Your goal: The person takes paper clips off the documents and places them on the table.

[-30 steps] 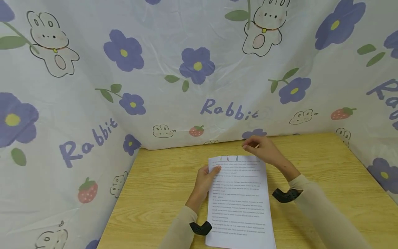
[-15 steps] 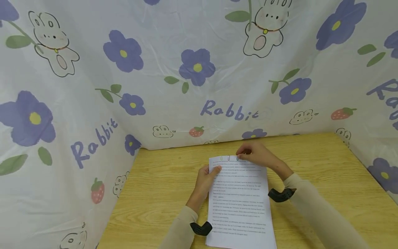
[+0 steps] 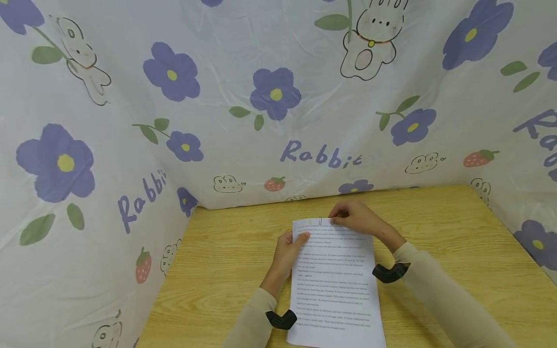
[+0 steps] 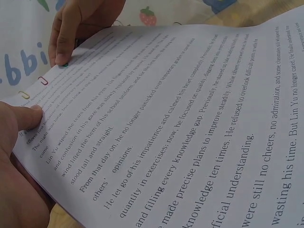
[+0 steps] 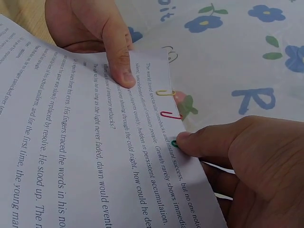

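A stack of printed paper sheets (image 3: 332, 290) is held up over the table with its top edge away from me. My left hand (image 3: 287, 253) grips the stack's upper left edge, thumb on the front and fingers behind. Along the top edge sit a yellow paper clip (image 5: 165, 93), a red paper clip (image 5: 170, 115) and a green paper clip (image 5: 174, 143). With thumb and fingers, my right hand (image 3: 360, 220) pinches the green clip at the edge. The thumb covers part of that clip, and its fingers pass behind the sheets.
A wood-grain table (image 3: 226, 270) lies beneath. Behind it and along the sides hangs a white curtain (image 3: 235, 145) printed with rabbits, flowers and strawberries. Each wrist bears a black band device, such as the right band (image 3: 390, 273).
My right hand has moved left and slightly down from above the top right corner onto the green clip. The left hand and the stack have hardly moved; the left curtain has shifted.
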Available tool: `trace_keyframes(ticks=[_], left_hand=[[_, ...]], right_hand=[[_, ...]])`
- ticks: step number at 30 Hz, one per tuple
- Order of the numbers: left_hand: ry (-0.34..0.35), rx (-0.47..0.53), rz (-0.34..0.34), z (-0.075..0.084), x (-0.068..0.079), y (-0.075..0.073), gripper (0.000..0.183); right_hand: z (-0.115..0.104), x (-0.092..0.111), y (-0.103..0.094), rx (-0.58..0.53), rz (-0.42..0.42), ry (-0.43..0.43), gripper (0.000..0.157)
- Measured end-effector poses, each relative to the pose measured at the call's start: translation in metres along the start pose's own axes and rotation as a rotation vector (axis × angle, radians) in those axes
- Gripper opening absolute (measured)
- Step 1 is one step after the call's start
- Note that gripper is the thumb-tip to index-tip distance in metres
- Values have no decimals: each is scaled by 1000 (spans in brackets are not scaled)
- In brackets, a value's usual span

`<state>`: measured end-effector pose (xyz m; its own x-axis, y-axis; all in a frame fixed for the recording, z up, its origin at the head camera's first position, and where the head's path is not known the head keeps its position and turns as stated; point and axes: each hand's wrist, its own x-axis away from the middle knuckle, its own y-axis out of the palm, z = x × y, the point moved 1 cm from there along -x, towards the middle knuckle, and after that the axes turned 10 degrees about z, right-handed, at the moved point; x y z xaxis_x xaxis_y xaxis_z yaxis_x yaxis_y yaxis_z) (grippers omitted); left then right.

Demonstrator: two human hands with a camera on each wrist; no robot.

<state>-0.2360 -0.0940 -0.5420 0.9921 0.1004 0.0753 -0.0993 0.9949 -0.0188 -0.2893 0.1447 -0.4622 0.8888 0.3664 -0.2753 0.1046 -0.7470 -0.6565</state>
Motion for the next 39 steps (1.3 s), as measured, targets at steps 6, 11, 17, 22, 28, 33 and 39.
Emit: trace_keyframes(ticks=[6, 11, 17, 22, 28, 33, 39], left_hand=[[-8, 5, -2, -1, 0, -1, 33], [-4, 5, -2, 0, 0, -1, 34], [-1, 8, -11, -1, 0, -1, 35], [4, 6, -7, -1, 0, 0, 35], [6, 3, 11, -1, 1, 1, 34], [1, -5, 18, -2, 1, 1, 33], [12, 2, 7, -4, 2, -1, 36]], right_hand=[[-2, 0, 2, -10, 4, 31, 9], [0, 0, 3, -30, 11, 39, 10], [2, 1, 3, -26, 25, 50, 10], [2, 1, 3, -31, 44, 54, 11], [3, 2, 6, -48, 78, 47, 10], [4, 2, 8, -56, 99, 42, 10], [5, 3, 9, -56, 74, 28, 10]])
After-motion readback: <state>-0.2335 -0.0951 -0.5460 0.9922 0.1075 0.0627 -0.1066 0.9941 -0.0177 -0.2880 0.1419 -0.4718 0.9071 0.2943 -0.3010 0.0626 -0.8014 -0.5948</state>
